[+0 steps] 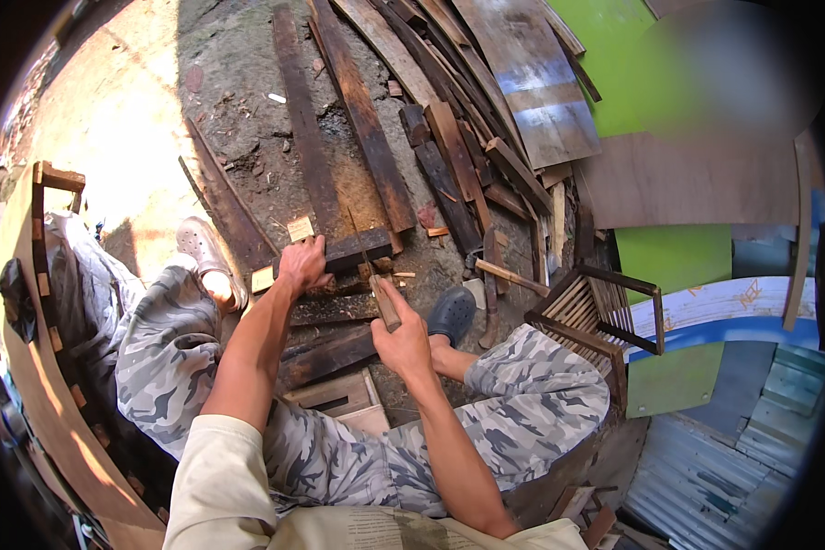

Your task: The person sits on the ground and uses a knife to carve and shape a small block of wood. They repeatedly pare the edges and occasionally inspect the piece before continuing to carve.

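Left hand [302, 264] clamped on near end of dark wood block [346, 253], so nearer; block runs sideways, ahead-left of right hand [401, 337], which grips wooden-handled blade [385, 304] pointing forward across block's long axis.

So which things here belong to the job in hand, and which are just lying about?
In the job:
- dark wood piece, under the left hand
- wooden-handled blade, in the right hand

Apparently just lying about:
- long planks
- slatted wooden rack
- brown board
- corrugated metal sheet
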Available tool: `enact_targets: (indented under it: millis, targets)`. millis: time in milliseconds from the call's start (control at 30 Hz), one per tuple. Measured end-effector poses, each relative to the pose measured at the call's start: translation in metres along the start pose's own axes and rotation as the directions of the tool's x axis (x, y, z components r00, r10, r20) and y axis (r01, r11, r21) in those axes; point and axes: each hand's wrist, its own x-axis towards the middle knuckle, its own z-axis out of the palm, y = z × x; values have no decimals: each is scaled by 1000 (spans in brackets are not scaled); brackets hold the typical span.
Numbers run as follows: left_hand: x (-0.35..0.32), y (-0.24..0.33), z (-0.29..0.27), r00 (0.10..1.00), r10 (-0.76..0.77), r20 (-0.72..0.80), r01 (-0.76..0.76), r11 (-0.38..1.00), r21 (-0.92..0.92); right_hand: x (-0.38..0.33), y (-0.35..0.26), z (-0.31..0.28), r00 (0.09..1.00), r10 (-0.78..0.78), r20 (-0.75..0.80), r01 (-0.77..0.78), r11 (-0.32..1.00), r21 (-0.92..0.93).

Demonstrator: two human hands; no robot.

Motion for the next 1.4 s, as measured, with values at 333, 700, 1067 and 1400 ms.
enact_targets:
  millis: [333, 700, 1067, 1400]
  targets:
    - [5, 0, -3, 999, -15, 40, 15, 1000, 4, -7, 11, 1, 998, -46, -33, 46, 999, 15]
    - [1, 0, 8, 1000, 6, 30, -6, 1000, -3, 1, 8, -1, 1000, 13, 11, -14, 998, 59]
    - [7, -3, -7, 996, -33, 85, 36, 999, -30, -17, 5, -8, 1000, 17, 22, -19, 996, 92]
    - [4, -4, -7, 999, -31, 26, 31, 999, -29, -40, 1, -29, 998, -35, 44, 34, 999, 22]
